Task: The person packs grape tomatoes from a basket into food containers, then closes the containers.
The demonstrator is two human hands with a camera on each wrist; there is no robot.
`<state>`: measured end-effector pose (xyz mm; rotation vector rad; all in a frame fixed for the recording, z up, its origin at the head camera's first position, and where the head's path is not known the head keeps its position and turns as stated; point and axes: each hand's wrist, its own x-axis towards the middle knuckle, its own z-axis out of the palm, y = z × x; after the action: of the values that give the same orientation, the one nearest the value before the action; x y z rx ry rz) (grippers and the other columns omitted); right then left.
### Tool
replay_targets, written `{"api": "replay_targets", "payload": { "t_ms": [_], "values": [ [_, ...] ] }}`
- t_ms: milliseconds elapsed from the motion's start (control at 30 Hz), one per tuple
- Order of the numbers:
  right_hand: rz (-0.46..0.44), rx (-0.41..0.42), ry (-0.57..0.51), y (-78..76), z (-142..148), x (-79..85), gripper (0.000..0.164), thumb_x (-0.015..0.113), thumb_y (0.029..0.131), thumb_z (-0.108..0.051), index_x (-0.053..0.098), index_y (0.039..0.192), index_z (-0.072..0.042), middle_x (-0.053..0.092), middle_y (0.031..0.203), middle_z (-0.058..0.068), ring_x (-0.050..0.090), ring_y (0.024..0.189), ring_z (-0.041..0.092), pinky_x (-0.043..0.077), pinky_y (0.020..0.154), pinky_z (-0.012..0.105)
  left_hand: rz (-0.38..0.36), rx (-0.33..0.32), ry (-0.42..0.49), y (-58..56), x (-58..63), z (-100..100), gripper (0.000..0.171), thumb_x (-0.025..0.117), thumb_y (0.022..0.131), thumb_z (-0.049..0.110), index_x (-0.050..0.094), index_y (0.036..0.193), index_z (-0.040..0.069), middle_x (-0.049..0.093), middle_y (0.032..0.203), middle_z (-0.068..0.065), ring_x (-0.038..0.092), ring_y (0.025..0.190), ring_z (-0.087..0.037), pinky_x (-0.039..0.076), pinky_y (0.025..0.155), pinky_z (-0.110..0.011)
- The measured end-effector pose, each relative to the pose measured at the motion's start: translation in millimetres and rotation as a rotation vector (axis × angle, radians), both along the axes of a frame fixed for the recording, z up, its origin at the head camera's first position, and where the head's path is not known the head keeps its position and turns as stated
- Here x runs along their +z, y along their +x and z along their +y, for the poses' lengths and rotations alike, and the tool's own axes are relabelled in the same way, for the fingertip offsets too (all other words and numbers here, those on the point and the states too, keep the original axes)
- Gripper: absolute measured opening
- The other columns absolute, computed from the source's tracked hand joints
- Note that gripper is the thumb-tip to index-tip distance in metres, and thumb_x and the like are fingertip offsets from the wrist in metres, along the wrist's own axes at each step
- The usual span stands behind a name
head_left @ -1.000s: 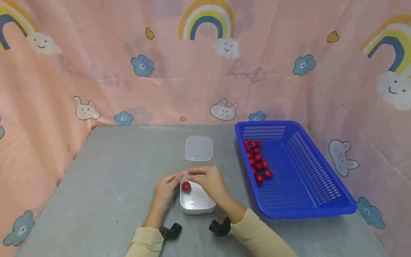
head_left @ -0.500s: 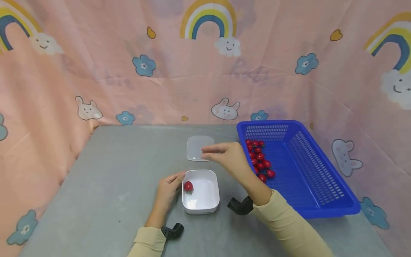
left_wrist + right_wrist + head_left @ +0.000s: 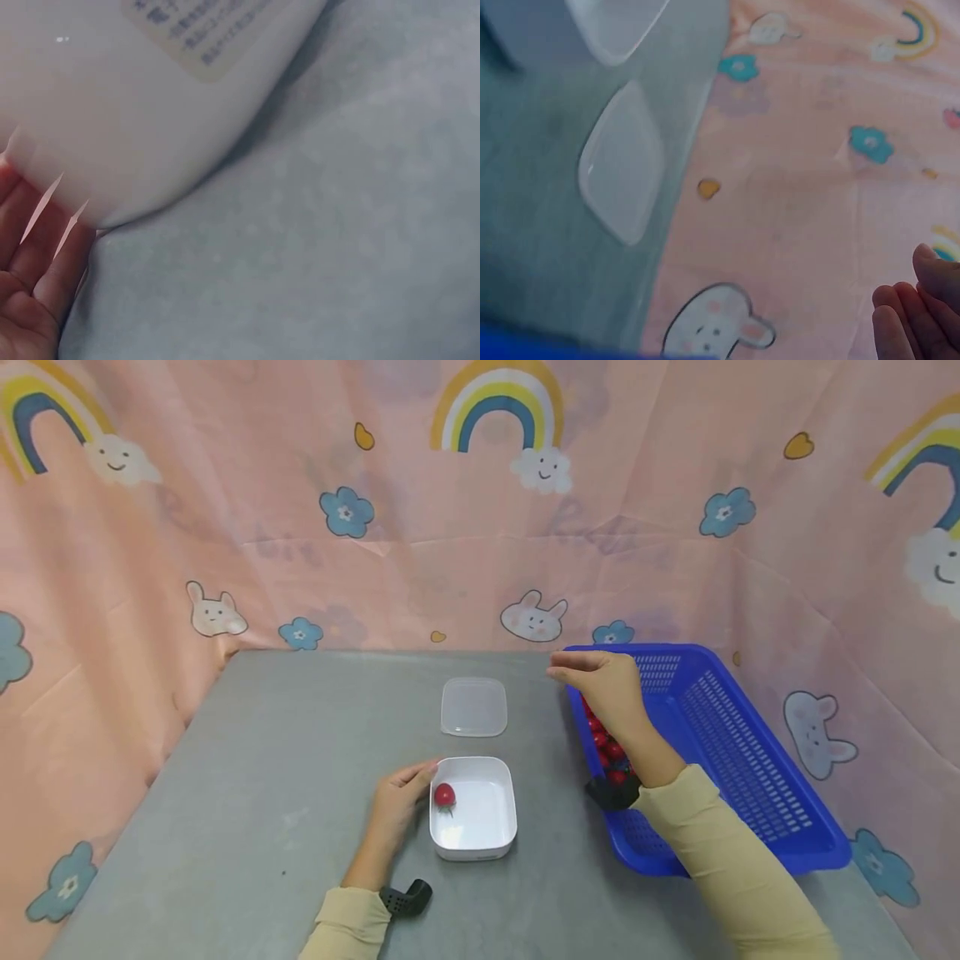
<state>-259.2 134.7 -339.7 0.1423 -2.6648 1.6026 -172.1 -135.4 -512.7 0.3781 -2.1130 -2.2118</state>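
Observation:
A white square container stands on the table with one cherry tomato inside, near its left wall. My left hand touches the container's upper left corner. In the left wrist view its fingers lie fairly straight against the outer wall; the thumb does not show there. My right hand is raised over the left rim of the blue basket, fingers loosely bent towards the thumb, with nothing seen between them. Below it, several cherry tomatoes lie along the basket's left side, partly hidden by hand and wrist.
A translucent lid lies flat on the grey table behind the container. A pink patterned cloth hangs at the back and both sides. Each wrist wears a black mount.
My right hand has left the container's rim and travelled right and away from me, over the lid to the basket. My left hand, the container and its tomato stay in place.

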Motion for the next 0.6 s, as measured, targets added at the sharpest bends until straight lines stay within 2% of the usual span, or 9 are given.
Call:
{"api": "replay_targets", "payload": {
  "t_ms": [200, 267, 367, 433, 500, 600],
  "values": [
    [-0.013, -0.062, 0.056, -19.0, 26, -4.6, 0.049, 0.077, 0.085, -0.044, 0.073, 0.120, -0.010, 0.070, 0.126, 0.012, 0.057, 0.128, 0.025, 0.050, 0.102, 0.043, -0.012, -0.002, -0.044, 1.0, -1.5, 2, 0.031, 0.070, 0.093, 0.022, 0.073, 0.114, -0.001, 0.074, 0.115, -0.014, 0.067, 0.095, -0.003, 0.056, 0.093, -0.032],
    [-0.020, -0.094, 0.067, -25.3, 34, -8.2, 0.050, 0.078, 0.084, -0.044, 0.073, 0.120, -0.010, 0.069, 0.127, 0.012, 0.056, 0.129, 0.025, 0.051, 0.095, 0.042, -0.015, -0.007, -0.044, 1.3, -1.8, 2, 0.031, 0.069, 0.093, 0.021, 0.073, 0.114, -0.001, 0.074, 0.116, -0.014, 0.067, 0.097, -0.004, 0.055, 0.095, -0.034],
    [-0.025, -0.116, 0.087, -35.0, 43, -15.3, 0.051, 0.077, 0.084, -0.044, 0.072, 0.121, -0.009, 0.069, 0.127, 0.013, 0.057, 0.128, 0.026, 0.051, 0.095, 0.042, -0.001, -0.010, -0.037, 1.7, -1.3, 1, 0.033, 0.069, 0.093, 0.022, 0.072, 0.115, -0.002, 0.073, 0.117, -0.016, 0.068, 0.097, -0.005, 0.055, 0.095, -0.035],
    [-0.036, -0.122, 0.091, -40.5, 49, -20.1, 0.050, 0.077, 0.086, -0.041, 0.071, 0.122, -0.008, 0.069, 0.126, 0.015, 0.058, 0.127, 0.028, 0.051, 0.097, 0.043, -0.005, -0.006, -0.035, 1.4, -1.0, 1, 0.032, 0.069, 0.093, 0.022, 0.072, 0.115, -0.002, 0.073, 0.118, -0.016, 0.068, 0.097, -0.004, 0.055, 0.095, -0.035],
    [-0.051, -0.118, 0.106, -44.6, 54, -24.8, 0.048, 0.076, 0.088, -0.038, 0.070, 0.124, -0.006, 0.068, 0.127, 0.017, 0.057, 0.129, 0.031, 0.046, 0.107, 0.046, -0.007, -0.006, -0.046, 1.2, -1.0, 0, 0.032, 0.069, 0.093, 0.022, 0.072, 0.115, -0.001, 0.073, 0.118, -0.015, 0.068, 0.096, -0.004, 0.055, 0.096, -0.036],
    [-0.088, -0.119, 0.125, -50.0, 62, -32.6, 0.049, 0.074, 0.090, -0.035, 0.067, 0.127, -0.004, 0.065, 0.131, 0.019, 0.054, 0.131, 0.034, 0.042, 0.111, 0.049, -0.007, -0.011, -0.062, 0.9, -1.2, 0, 0.032, 0.069, 0.093, 0.023, 0.073, 0.115, -0.001, 0.073, 0.118, -0.015, 0.068, 0.098, -0.005, 0.054, 0.098, -0.039]
  ]
}}
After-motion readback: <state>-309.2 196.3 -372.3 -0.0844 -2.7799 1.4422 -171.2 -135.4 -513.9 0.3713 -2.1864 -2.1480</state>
